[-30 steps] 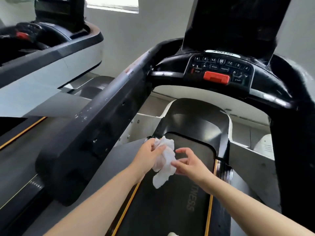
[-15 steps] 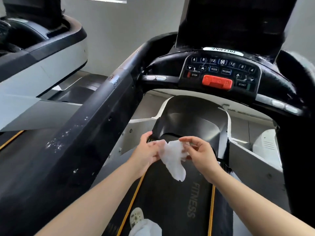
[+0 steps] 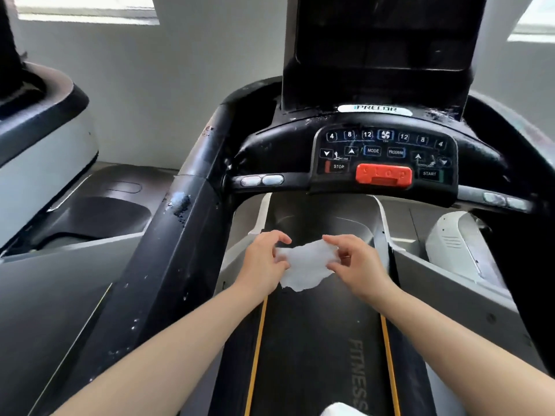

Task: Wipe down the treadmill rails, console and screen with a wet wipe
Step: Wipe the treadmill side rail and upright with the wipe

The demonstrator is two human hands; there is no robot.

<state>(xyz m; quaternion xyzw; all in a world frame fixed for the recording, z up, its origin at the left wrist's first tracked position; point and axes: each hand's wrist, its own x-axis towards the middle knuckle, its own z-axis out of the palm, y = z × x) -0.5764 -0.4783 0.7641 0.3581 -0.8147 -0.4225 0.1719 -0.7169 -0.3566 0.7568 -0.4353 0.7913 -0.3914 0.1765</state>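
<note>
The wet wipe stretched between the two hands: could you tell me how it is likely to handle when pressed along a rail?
The wet wipe is probably floppy: its lower edge sags unevenly between the left hand and right hand. It looks thin and light, so it may bunch up under pressure.

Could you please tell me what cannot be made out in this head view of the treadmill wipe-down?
- Screen: its top is cut off by the upper frame edge, and the panel is dark.
- Right rail: runs off the right edge into shadow.
- Wet wipe: its ends are hidden under the left hand and right hand.
- White object: cut off by the bottom edge.
</note>
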